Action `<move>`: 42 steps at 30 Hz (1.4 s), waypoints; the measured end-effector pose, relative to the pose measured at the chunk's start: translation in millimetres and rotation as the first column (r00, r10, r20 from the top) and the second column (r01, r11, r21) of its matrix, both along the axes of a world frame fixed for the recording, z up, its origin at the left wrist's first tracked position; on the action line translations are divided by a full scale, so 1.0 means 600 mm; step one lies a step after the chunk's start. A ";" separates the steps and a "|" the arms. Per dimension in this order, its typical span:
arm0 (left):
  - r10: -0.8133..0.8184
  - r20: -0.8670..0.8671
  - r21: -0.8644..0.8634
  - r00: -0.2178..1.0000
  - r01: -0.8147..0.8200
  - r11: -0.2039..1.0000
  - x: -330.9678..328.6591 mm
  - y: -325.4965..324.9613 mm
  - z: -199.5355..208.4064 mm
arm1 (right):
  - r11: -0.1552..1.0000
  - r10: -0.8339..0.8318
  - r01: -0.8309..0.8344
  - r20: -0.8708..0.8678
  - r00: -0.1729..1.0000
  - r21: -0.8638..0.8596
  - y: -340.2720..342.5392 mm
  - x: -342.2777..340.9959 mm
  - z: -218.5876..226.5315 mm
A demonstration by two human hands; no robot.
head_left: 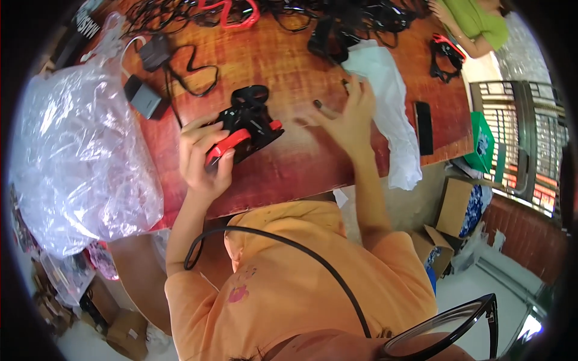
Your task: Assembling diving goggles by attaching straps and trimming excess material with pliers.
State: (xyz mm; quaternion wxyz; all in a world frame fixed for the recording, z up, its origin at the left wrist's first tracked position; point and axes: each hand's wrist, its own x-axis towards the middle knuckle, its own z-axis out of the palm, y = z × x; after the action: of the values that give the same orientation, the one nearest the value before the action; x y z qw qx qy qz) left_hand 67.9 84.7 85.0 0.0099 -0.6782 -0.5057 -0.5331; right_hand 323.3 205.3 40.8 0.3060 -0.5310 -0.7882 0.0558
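Note:
My left hand (pixel 203 153) is closed around a black-and-red goggle-like piece (pixel 256 123), with a dark looped part at its top. It is held just above the near part of the wooden table (pixel 295 174). To the right, my right hand (pixel 352 117) is raised with its fingers spread and nothing visibly in it. Small dark patches show at the tips of its thumb and a finger; I cannot make out what they are. A crumpled white cloth or sheet (pixel 394 129) lies beside and partly behind this hand, hanging over the table's near edge.
A large clear plastic bag (pixel 90 150) covers the table's left side. Near it lie a grey charger block (pixel 143 97) and cables. Tangled black straps (pixel 289 9) spread across the far edge. A black phone (pixel 424 127) lies right; another person's arm (pixel 460 33) is at the far right corner.

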 end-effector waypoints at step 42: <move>0.024 0.121 0.080 0.992 -0.034 0.996 -0.002 0.002 -0.035 | 0.570 0.728 -0.568 -0.686 0.012 0.594 -0.086 -0.202 0.136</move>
State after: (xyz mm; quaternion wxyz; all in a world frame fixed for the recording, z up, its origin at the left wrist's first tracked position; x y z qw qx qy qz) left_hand 66.5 85.8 64.1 0.0150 -0.6365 -0.4927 -0.5931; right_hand 201.8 153.6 122.6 0.6512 0.0377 -0.6416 0.4035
